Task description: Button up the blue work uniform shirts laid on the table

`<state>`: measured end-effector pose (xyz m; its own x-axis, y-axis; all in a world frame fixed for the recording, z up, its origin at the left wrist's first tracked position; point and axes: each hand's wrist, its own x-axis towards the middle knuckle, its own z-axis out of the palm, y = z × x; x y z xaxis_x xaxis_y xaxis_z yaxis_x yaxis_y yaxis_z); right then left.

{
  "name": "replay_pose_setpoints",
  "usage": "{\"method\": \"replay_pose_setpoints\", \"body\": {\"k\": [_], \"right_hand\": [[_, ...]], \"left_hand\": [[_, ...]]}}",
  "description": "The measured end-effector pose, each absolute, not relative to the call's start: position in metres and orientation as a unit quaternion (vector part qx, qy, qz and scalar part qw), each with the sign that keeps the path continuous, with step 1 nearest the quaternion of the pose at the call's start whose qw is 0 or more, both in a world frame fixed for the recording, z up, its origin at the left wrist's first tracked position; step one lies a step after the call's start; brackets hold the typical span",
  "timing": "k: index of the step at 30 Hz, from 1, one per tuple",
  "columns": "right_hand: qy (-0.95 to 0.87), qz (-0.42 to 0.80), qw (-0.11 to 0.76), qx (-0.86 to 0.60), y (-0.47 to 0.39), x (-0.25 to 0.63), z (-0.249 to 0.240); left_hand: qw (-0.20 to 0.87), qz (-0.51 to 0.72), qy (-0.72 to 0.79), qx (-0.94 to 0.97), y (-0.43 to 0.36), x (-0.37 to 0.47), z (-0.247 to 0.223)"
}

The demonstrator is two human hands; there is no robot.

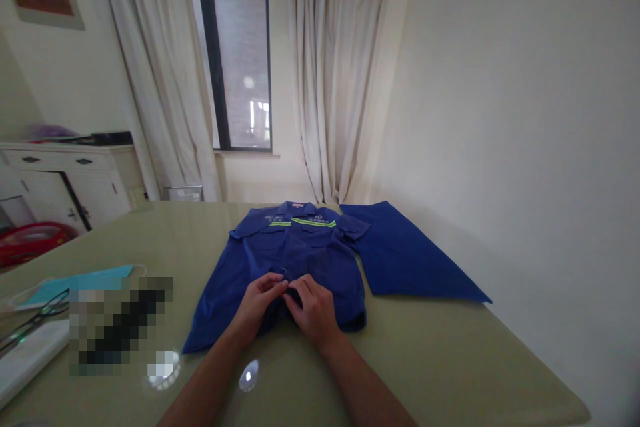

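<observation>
A blue short-sleeved work shirt (pixel 270 253) with yellow-green stripes lies spread on the table, its collar at the far side. My left hand (pixel 261 300) pinches the shirt's front near the lower hem. Close beside it, my right hand (pixel 311 307) grips the cloth there too, with fingers bent and the fingertips of both hands nearly touching. The fabric between them is bunched and lifted a little. Whether a button sits between the fingers is too small to tell.
A folded blue cloth (pixel 415 253) lies to the shirt's right, near the wall. On the left are a light-blue face mask (pixel 80 283), glasses (pixel 40 317), a white box-like object (pixel 33 357) and a pixelated dark item (pixel 123 327). The pale green table (pixel 450 360) reflects lamps.
</observation>
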<state>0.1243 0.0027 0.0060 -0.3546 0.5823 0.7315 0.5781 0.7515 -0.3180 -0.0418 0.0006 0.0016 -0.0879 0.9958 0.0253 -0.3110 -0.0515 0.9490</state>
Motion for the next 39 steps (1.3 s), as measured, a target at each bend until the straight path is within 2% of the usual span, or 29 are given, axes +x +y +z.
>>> {"method": "replay_pose_setpoints", "body": {"k": [6, 15, 17, 22, 29, 33, 39], "right_hand": [[-0.826, -0.024, 0.447, -0.342, 0.001, 0.122, 0.008], [-0.885, -0.122, 0.395, -0.214, 0.004, 0.132, 0.016], [-0.880, -0.084, 0.417, -0.213, 0.002, 0.130, 0.017], [-0.811, 0.098, 0.509, -0.270, -0.005, 0.123, 0.016], [-0.740, 0.268, 0.503, -0.357, -0.002, 0.122, 0.014], [-0.720, 0.310, 0.485, -0.388, -0.001, 0.120, 0.011], [-0.727, 0.279, 0.495, -0.385, 0.001, 0.116, 0.002]], "left_hand": [[0.544, 0.613, 0.413, 0.398, -0.001, -0.039, 0.005], [0.658, 0.587, 0.364, 0.299, -0.005, -0.043, 0.004], [0.661, 0.593, 0.364, 0.280, -0.007, -0.045, 0.004], [0.652, 0.604, 0.359, 0.286, -0.012, -0.045, 0.010], [0.626, 0.592, 0.362, 0.356, -0.010, -0.042, 0.010], [0.613, 0.592, 0.377, 0.364, -0.010, -0.041, 0.009], [0.565, 0.596, 0.403, 0.404, -0.008, -0.039, 0.012]]}}
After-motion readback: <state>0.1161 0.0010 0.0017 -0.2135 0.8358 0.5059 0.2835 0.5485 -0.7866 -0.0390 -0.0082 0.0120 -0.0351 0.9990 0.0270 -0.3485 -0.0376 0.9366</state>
